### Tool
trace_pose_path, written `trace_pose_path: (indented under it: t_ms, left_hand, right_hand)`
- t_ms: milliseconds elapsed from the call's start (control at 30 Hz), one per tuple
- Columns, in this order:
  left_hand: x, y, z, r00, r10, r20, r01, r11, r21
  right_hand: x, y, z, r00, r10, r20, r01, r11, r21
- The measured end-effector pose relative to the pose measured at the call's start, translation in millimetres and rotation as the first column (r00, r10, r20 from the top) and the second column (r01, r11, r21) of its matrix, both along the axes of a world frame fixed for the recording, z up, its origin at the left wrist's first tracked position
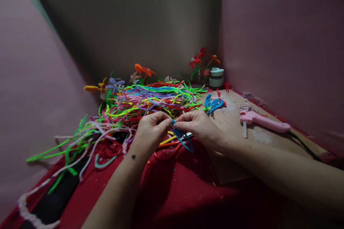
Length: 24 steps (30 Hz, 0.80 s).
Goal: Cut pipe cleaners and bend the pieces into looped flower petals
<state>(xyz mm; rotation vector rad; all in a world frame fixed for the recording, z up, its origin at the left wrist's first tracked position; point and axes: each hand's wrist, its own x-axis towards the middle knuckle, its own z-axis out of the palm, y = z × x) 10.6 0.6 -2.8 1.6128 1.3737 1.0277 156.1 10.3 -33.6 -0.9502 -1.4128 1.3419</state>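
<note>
A blue pipe cleaner (186, 146) is pinched between my two hands, its loose part hanging down in a loop. My left hand (153, 128) grips it with thumb and forefinger from one side. From the other side my right hand (200, 127) pinches it close by, the fingertips of both hands almost touching. Scissors with orange handles (163, 155) lie below and behind my hands, partly hidden. Just past my right hand is a blue pipe-cleaner piece in petal shapes (214, 104) with a bit of green and red.
A large heap of coloured pipe cleaners (150, 96) fills the back and left. A pink glue gun (264, 121) lies on a wooden board (231, 164) at the right. Pipe-cleaner flowers (197, 61) and a lidded jar (216, 78) stand at the back. Red cloth (172, 193) covers the front.
</note>
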Motion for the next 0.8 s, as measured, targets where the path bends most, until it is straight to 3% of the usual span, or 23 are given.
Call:
trace_pose_path:
  t_ms: [233, 367, 467, 633, 700, 800]
  left_hand:
    - [0.7, 1.0, -3.6, 0.998, 0.034, -0.043, -0.029, 0.993, 0.112]
    - [4.6, 0.0, -5.3, 0.996, 0.075, -0.038, -0.069, 0.99, 0.126]
    - [5.0, 0.0, -5.7, 0.996, 0.079, 0.03, -0.082, 0.99, 0.111]
    - [-4.3, 7.1, -6.8, 0.967, -0.087, 0.239, 0.094, 0.995, -0.017]
    - [-7.2, 9.8, -7.2, 0.964, -0.128, 0.234, 0.145, 0.988, -0.057]
    - [-5.9, 10.6, -9.4, 0.993, -0.031, 0.117, 0.028, 0.999, 0.026]
  right_hand:
    - [1.0, 3.1, -5.4, 0.961, 0.239, -0.138, -0.263, 0.945, -0.193]
    - [-1.7, 3.9, -8.5, 0.95, 0.254, -0.18, -0.296, 0.918, -0.263]
    - [-3.8, 4.2, -9.9, 0.956, 0.235, -0.175, -0.273, 0.933, -0.234]
    - [-1.7, 3.7, -6.9, 0.953, 0.235, -0.192, -0.275, 0.935, -0.222]
    - [-0.2, 3.0, -5.1, 0.948, 0.26, -0.184, -0.299, 0.927, -0.228]
    - [-0.1, 2.7, -5.5, 0.948, 0.266, -0.173, -0.303, 0.921, -0.247]
